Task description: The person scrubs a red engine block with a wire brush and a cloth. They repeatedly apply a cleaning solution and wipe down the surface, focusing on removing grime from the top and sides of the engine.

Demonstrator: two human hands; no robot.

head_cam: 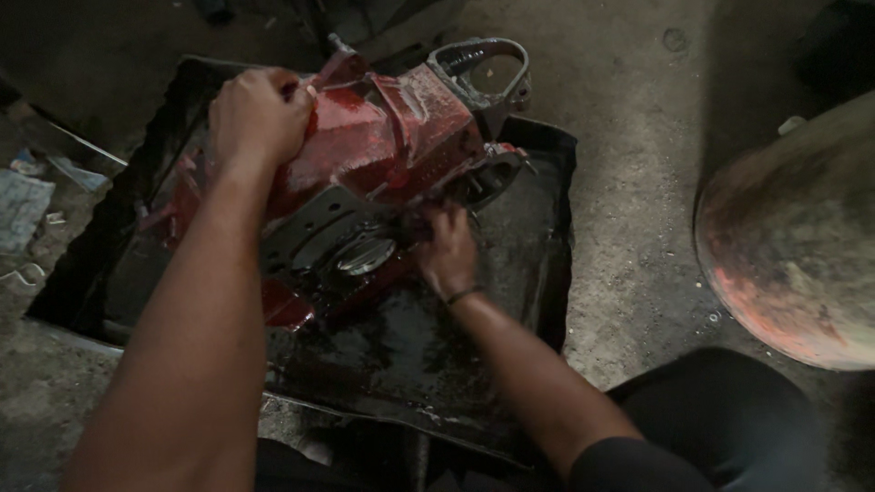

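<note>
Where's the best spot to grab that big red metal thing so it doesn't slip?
Probably the top edge of the red engine casing, from above, where the left hand grips now. That raised ridge gives fingers something to hook. Its lower faces look oily, like the black tray.

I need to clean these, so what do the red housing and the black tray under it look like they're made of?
Red housing: probably cast metal, painted red, glossy and wet, with bare grey machined faces. Black tray: looks like thin sheet metal or rubber, dark and oily; can't tell which.
</note>
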